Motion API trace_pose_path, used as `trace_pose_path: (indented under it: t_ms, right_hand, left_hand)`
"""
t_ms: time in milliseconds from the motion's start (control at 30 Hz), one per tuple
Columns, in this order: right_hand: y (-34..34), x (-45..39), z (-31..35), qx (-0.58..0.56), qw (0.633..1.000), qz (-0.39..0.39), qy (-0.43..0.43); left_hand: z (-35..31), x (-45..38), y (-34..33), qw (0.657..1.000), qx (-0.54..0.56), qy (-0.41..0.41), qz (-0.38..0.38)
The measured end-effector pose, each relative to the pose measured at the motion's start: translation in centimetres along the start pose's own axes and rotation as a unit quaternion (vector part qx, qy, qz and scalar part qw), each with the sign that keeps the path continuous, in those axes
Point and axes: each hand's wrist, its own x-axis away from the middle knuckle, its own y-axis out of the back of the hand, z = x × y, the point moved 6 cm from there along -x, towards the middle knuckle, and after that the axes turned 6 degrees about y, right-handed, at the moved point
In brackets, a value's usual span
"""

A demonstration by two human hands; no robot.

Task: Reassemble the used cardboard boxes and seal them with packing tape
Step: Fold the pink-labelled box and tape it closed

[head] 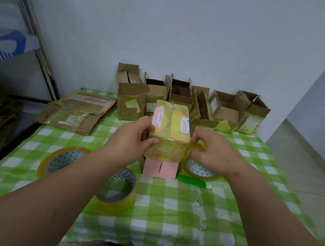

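I see my left hand (136,135) gripping the left side of a small pink cardboard box wrapped in old yellowish tape (169,137), thumb curled against its near face. The box is held up above the table with the green-and-white checked cloth (168,204), its pink flaps pointing down toward me and its printed labels on the upper face. My right hand (213,149) pinches a yellowish strip of packing tape (196,147) at the box's right edge; the strip lies across the near face of the box.

Just below my right hand sits a roll of clear yellowish packing tape with a triangle-printed core (198,170), partly hidden by my wrist. A green utility knife (193,181) lies on the cloth just in front of that roll. Two more tape rolls rest nearer to me on the left: one tilted (62,161), one lying flat (117,190).

Along the white wall at the far edge stands a row of opened brown cardboard boxes (180,96), flaps up. To the left of them lies a pile of flattened brown cardboard boxes (78,111) with old tape and labels.
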Motion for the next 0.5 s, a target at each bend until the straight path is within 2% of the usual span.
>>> trace_pose_path:
  t_ms: [167,300,400,500]
  right_hand:
    - [0.5,0.2,0.4,-0.019,0.999,0.035,-0.016]
    - [1.4,0.8,2.1,-0.101,0.994,0.007,-0.039]
    - [0.8,1.2,3.8,-0.134,0.989,-0.01,-0.06]
    - [-0.6,2.0,4.8,-0.154,0.984,-0.015,-0.085]
  left_hand:
    - [0.9,-0.4,-0.1,0.998,0.061,0.005,-0.035]
    - [2.4,-0.9,1.3,0.982,0.153,0.104,-0.044]
    - [2.5,-1.3,2.6,0.983,0.124,0.116,-0.065]
    - [1.1,-0.8,2.1,0.994,0.042,0.098,-0.003]
